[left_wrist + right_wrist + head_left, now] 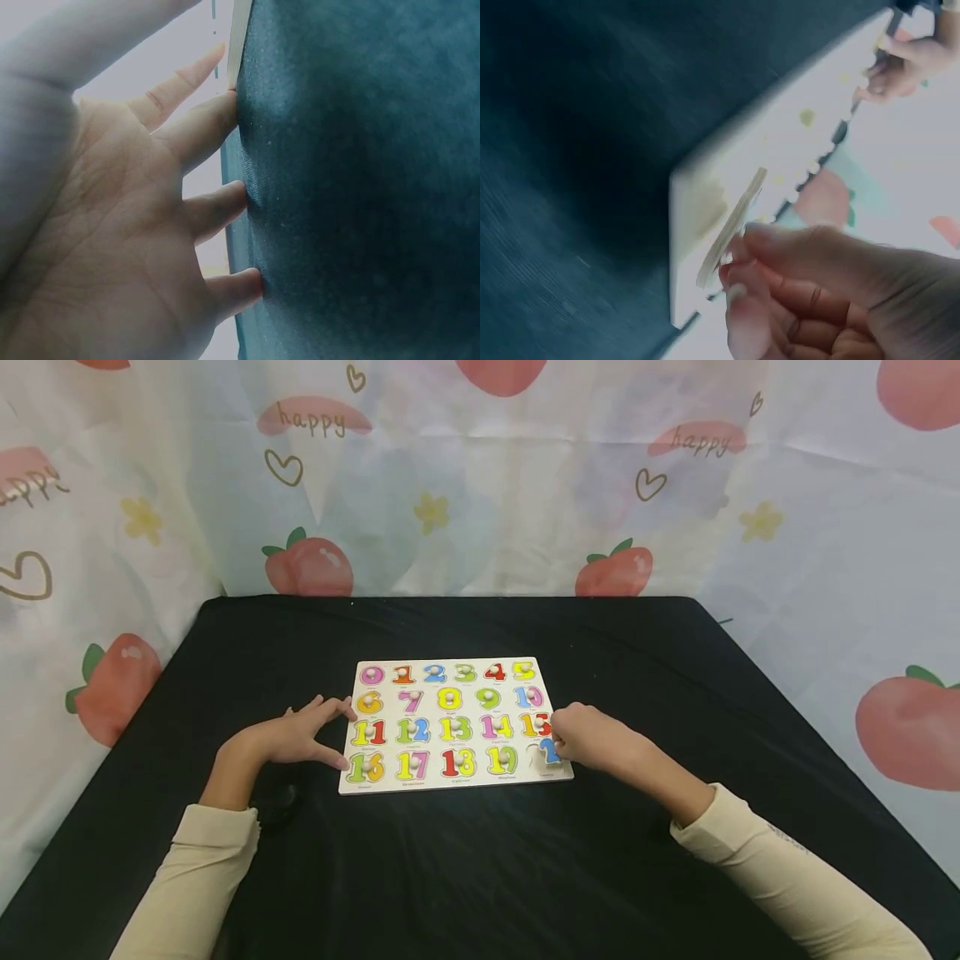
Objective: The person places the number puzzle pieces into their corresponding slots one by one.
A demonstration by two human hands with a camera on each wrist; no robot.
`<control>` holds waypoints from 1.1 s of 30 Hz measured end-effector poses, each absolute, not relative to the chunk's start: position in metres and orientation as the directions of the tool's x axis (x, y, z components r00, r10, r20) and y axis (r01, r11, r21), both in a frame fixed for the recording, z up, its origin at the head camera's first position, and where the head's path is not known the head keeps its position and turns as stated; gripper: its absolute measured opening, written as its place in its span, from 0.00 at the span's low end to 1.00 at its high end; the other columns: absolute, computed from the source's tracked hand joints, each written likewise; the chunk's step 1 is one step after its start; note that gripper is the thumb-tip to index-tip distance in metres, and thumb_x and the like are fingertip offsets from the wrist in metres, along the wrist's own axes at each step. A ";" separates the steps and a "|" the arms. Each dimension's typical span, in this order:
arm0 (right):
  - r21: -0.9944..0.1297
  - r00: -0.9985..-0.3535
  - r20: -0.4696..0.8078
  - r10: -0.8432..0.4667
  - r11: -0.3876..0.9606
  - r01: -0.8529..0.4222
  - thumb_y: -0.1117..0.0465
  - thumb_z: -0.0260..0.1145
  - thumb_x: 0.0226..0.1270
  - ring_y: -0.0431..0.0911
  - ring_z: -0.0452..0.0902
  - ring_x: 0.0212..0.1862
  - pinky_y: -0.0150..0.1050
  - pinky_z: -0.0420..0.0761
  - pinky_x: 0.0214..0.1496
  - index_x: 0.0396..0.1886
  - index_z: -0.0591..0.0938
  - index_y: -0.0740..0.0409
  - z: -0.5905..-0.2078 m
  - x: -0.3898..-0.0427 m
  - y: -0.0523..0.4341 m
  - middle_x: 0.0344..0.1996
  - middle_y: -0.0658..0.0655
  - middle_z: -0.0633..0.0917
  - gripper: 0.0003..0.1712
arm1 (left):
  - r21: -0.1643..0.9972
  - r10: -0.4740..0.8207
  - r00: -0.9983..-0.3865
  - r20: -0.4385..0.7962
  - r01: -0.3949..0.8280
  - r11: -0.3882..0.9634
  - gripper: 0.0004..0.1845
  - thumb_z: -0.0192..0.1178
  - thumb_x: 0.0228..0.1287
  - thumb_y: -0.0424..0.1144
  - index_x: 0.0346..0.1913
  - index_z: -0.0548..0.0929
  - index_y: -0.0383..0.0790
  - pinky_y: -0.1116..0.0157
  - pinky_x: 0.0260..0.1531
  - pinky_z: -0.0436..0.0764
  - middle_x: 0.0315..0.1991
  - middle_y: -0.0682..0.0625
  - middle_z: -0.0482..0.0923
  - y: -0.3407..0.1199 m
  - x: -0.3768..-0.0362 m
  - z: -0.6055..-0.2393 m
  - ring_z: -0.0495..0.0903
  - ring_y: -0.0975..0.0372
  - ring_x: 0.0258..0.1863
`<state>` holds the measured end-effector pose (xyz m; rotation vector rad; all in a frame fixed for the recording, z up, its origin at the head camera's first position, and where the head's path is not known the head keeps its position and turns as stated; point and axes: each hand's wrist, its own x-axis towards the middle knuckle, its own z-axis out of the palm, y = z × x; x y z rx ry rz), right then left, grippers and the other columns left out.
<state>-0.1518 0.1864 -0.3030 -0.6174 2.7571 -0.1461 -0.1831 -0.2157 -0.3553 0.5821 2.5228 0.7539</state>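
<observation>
From the head view, you are reaching both arms forward over the black tabletop [480, 877] toward the number puzzle board [454, 725] lying flat near its middle. Your left hand [300, 739] is lying at the board's left edge with its fingers spread and straight, tips touching the rim beside the 11 and 16. Your right hand [588, 737] is curling at the board's lower right corner, pinching the blue number piece [550, 750] over the last slot of the bottom row.

In the left wrist view, your left hand's fingers [214, 124] are fanning apart, their tips pressing against the dark cloth beside the board's pale edge.

In the right wrist view, blurred, your right hand's fingers [761, 247] are pinching the thin piece [731, 225], which is standing tilted above the board's corner.
</observation>
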 end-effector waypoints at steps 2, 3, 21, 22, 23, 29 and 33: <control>-0.182 -0.847 -0.298 -0.440 0.897 -0.402 0.67 0.65 0.61 0.41 0.67 0.18 0.29 0.66 0.21 0.28 0.80 0.62 -0.309 -0.149 0.185 0.16 0.50 0.73 0.03 | 0.590 0.507 -0.812 -0.290 0.265 0.762 0.40 0.71 0.47 0.54 0.58 0.63 0.42 0.31 0.57 0.34 0.72 0.35 0.47 -0.217 -0.183 -0.357 0.34 0.37 0.69; -0.188 -0.841 -0.301 -0.449 0.893 -0.409 0.67 0.65 0.61 0.41 0.67 0.18 0.29 0.65 0.21 0.27 0.80 0.61 -0.311 -0.148 0.184 0.16 0.50 0.73 0.04 | 0.592 0.508 -0.811 -0.288 0.266 0.761 0.40 0.71 0.47 0.54 0.58 0.63 0.42 0.31 0.57 0.34 0.71 0.35 0.48 -0.217 -0.183 -0.357 0.34 0.37 0.69; -0.231 -0.830 -0.280 -0.482 0.873 -0.429 0.63 0.68 0.61 0.40 0.72 0.23 0.30 0.70 0.22 0.31 0.80 0.61 -0.321 -0.143 0.172 0.21 0.49 0.76 0.06 | 0.601 0.516 -0.815 -0.265 0.279 0.749 0.40 0.70 0.47 0.55 0.59 0.63 0.42 0.31 0.57 0.34 0.72 0.36 0.47 -0.225 -0.177 -0.359 0.33 0.36 0.69; -0.241 -0.828 -0.277 -0.487 0.870 -0.431 0.63 0.68 0.60 0.40 0.72 0.23 0.30 0.70 0.23 0.32 0.80 0.61 -0.321 -0.143 0.173 0.21 0.49 0.76 0.06 | 0.598 0.515 -0.815 -0.266 0.279 0.751 0.40 0.70 0.47 0.55 0.59 0.63 0.42 0.31 0.57 0.34 0.72 0.36 0.47 -0.225 -0.176 -0.359 0.33 0.36 0.69; -0.251 -0.823 -0.275 -0.496 0.864 -0.437 0.63 0.68 0.60 0.39 0.72 0.23 0.30 0.70 0.23 0.32 0.80 0.60 -0.322 -0.143 0.173 0.21 0.49 0.76 0.06 | 0.596 0.514 -0.815 -0.267 0.279 0.753 0.40 0.70 0.47 0.55 0.59 0.63 0.42 0.31 0.57 0.34 0.72 0.35 0.47 -0.226 -0.175 -0.360 0.33 0.36 0.69; -0.293 -0.810 -0.242 -0.534 0.836 -0.464 0.55 0.72 0.57 0.40 0.71 0.24 0.33 0.73 0.26 0.40 0.80 0.60 -0.322 -0.151 0.193 0.22 0.47 0.76 0.17 | 0.618 0.510 -0.828 -0.232 0.280 0.735 0.48 0.72 0.46 0.54 0.63 0.56 0.36 0.31 0.56 0.35 0.70 0.33 0.51 -0.229 -0.170 -0.368 0.44 0.41 0.70; -0.226 -0.861 -0.055 -0.506 0.846 -0.483 0.46 0.69 0.58 0.48 0.74 0.38 0.43 0.77 0.39 0.48 0.78 0.63 -0.318 -0.166 0.219 0.36 0.56 0.79 0.28 | 0.641 0.502 -0.841 -0.200 0.275 0.717 0.51 0.69 0.51 0.54 0.66 0.50 0.32 0.32 0.58 0.37 0.70 0.33 0.50 -0.231 -0.168 -0.369 0.48 0.43 0.69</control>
